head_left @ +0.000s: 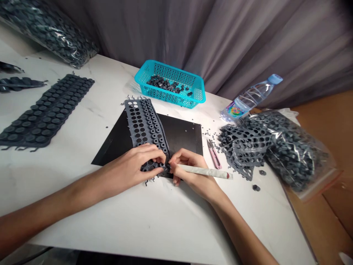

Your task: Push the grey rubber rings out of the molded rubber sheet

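A dark grey rubber sheet [151, 119] with rows of round parts lies on a black mat [183, 132]. Two of its rows are open holes; the others still carry ring-shaped pieces. My left hand [145, 162] rests over the sheet's near end, thumb and fingers curled together on its edge. In my right hand [190, 165] is a pen-like tool [205, 171] wrapped in whitish tape, its tip pointing at the sheet's near right corner beside my left fingertips. The exact contact at the tip is hidden by my fingers.
Behind stands a turquoise basket [171, 99] holding small dark pieces. To the right are pink thread snips [214, 154], punched-out sheets [245, 147], a water bottle [250, 97] and a filled plastic bag [300, 151]. At left lie another sheet [48, 110] and a large bag [55, 33].
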`<state>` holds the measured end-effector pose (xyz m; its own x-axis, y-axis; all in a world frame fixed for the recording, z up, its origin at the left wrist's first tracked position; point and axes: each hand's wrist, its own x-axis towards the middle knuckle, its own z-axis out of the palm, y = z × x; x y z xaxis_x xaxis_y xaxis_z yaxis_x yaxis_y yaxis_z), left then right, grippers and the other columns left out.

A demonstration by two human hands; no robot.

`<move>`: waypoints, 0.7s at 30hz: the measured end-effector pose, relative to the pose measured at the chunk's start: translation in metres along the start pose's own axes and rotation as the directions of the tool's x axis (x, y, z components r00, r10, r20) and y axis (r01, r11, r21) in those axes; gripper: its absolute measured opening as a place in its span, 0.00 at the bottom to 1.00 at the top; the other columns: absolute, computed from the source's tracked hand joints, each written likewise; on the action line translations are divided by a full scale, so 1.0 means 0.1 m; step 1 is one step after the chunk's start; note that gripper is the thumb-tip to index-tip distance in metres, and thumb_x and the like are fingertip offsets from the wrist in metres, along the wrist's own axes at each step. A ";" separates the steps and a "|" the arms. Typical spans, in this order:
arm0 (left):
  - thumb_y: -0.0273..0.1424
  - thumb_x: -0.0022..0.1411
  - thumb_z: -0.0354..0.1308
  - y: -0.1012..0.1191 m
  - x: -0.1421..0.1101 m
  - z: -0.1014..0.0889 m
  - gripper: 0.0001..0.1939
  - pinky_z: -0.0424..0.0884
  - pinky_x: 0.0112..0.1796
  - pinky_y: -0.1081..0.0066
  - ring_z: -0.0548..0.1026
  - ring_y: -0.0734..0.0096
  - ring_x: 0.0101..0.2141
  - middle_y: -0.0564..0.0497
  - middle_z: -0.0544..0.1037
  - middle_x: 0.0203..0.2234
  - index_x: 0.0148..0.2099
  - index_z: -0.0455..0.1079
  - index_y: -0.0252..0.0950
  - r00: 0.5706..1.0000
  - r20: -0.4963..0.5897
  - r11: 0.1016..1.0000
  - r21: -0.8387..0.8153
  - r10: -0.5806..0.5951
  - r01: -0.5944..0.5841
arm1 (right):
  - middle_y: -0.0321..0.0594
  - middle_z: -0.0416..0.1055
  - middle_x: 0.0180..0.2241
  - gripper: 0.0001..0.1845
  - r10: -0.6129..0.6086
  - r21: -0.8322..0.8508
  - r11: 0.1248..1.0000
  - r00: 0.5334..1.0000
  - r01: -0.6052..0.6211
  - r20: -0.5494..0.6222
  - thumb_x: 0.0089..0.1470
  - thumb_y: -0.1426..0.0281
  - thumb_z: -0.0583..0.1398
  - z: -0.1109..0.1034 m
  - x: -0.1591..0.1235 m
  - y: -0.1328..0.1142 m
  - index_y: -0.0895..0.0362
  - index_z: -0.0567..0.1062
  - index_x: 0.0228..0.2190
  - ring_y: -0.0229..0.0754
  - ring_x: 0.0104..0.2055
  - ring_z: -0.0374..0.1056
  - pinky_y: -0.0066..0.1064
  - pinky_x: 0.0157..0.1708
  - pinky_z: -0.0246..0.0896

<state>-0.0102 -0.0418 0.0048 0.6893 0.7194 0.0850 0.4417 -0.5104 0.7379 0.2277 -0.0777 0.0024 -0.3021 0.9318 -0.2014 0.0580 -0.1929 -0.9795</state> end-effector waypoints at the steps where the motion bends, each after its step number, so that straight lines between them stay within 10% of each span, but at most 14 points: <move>1: 0.34 0.75 0.60 0.01 0.00 0.00 0.03 0.68 0.50 0.68 0.75 0.66 0.48 0.54 0.77 0.44 0.48 0.72 0.42 1.000 -0.004 1.000 0.011 0.002 -0.002 | 0.31 0.75 0.26 0.07 -0.001 -0.014 1.000 1.000 0.001 0.005 0.56 0.79 0.62 0.00 -0.01 -0.01 0.55 0.75 0.35 0.36 0.23 0.72 0.26 0.26 0.68; 21: 0.31 0.78 0.54 0.08 -0.03 0.06 0.05 0.69 0.50 0.63 0.76 0.63 0.47 0.51 0.77 0.45 0.51 0.71 0.40 0.995 -0.040 0.975 0.206 0.088 -0.078 | 0.31 0.75 0.24 0.05 -0.028 0.051 0.998 1.000 0.028 0.001 0.56 0.78 0.64 -0.01 0.00 -0.02 0.56 0.75 0.34 0.35 0.22 0.72 0.25 0.25 0.70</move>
<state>-0.0052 -0.0505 0.0065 0.7023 0.6897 0.1762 0.4954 -0.6513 0.5748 0.2288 -0.0769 0.0042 -0.3045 0.9365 -0.1736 0.0012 -0.1819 -0.9833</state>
